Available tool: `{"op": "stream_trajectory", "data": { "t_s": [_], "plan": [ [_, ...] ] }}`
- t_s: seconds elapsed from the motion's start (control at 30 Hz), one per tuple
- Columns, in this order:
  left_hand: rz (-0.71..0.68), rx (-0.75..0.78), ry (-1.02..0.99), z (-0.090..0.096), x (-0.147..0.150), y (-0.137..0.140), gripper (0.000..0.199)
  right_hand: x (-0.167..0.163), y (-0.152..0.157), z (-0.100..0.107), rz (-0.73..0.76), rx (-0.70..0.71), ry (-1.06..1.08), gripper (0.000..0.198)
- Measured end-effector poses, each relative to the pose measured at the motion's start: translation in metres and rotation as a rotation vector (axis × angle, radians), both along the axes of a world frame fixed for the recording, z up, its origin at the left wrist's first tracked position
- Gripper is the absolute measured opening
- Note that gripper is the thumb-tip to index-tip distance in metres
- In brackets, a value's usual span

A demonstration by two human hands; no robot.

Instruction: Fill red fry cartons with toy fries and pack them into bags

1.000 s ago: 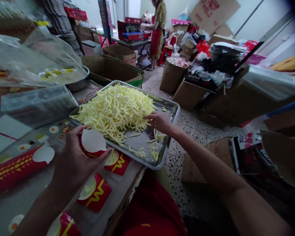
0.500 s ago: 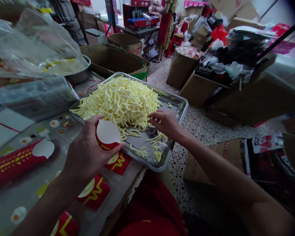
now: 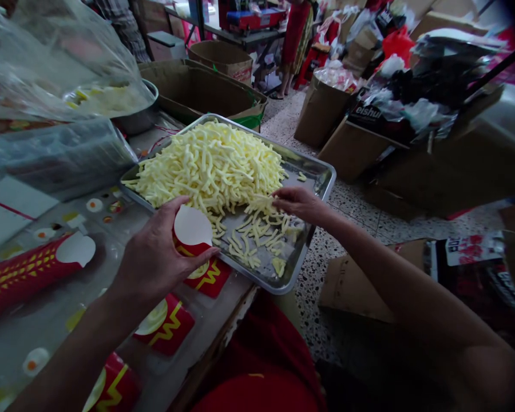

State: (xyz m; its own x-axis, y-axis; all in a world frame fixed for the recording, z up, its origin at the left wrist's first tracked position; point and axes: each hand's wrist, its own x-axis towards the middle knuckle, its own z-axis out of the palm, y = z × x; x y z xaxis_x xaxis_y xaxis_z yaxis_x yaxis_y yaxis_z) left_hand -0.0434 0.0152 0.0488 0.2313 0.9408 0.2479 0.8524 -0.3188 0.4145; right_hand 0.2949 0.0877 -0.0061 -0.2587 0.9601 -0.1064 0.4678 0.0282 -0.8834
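My left hand (image 3: 161, 243) is closed around a red carton (image 3: 193, 230) with a white inner back panel, holding it upright at the tray's near left edge. A metal tray (image 3: 298, 272) bears a big heap of pale yellow french fries (image 3: 214, 163), with loose ones scattered over its near right part. At the heap's right side, my right hand (image 3: 302, 204) has its fingertips together among the fries; the exact pieces between them are partly hidden. Flat red cartons with yellow zigzags (image 3: 167, 325) lie on the table beneath my left forearm.
On the left lies a long stack of nested red cartons (image 3: 30, 272). Behind it are clear plastic packaging (image 3: 64, 157) and a bowl (image 3: 148, 109) under a plastic bag. Cardboard boxes (image 3: 197, 86) stand beyond the tray and on the right-hand floor. A person (image 3: 294, 46) stands at the back.
My right hand has moved slightly right and up along the heap's edge. More loose fries now lie in the tray's near right part. The left hand still holds the carton; the view has shifted slightly.
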Motion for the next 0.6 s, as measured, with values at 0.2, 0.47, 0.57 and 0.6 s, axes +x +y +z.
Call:
{"op": "stream_trajectory", "data": {
  "t_s": [0.2, 0.47, 0.57, 0.6],
  "plan": [
    [0.023, -0.032, -0.004, -0.008, -0.017, 0.003, 0.088, 0.009, -0.005, 0.005, -0.021, -0.218, 0.158, 0.023],
    [-0.013, -0.052, 0.053, -0.009, -0.007, -0.008, 0.088, 0.001, -0.025, 0.023, -0.053, -0.16, 0.451, 0.025],
    [-0.034, -0.027, 0.05, -0.01, -0.002, -0.007, 0.089, 0.003, -0.03, 0.041, -0.063, -0.041, 0.552, 0.018],
    [-0.043, -0.017, 0.048, -0.01, -0.001, -0.006, 0.089, 0.004, -0.03, 0.046, -0.074, -0.023, 0.58, 0.015]
  ]
}}
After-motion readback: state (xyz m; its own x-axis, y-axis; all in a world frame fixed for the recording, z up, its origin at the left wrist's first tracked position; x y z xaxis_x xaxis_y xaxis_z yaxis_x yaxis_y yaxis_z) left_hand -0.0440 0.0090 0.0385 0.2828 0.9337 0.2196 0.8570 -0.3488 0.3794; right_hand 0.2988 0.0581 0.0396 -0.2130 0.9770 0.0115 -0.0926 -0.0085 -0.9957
